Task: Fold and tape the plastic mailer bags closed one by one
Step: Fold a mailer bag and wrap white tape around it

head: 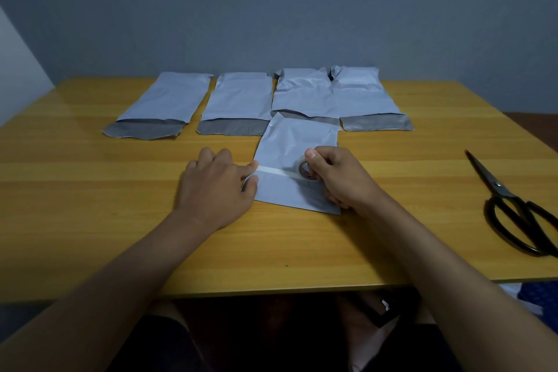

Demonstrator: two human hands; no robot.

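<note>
Here the left hand (216, 187) lies knuckles-up, fingertips pinning the tape strip's (276, 171) free end at the left edge of the near mailer (297, 142). The strip stretches taut rightward to the roll (305, 171), pinched by the right hand (338, 180). The folded, pale grey mailer lies flat at mid-table (90, 190).

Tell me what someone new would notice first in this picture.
Centre front, a folded mailer bag lies on the wooden table, with a tape strip stretched across it between the left hand and the tape roll in the right hand. Four open mailer bags line the far edge; black scissors lie at right.
</note>
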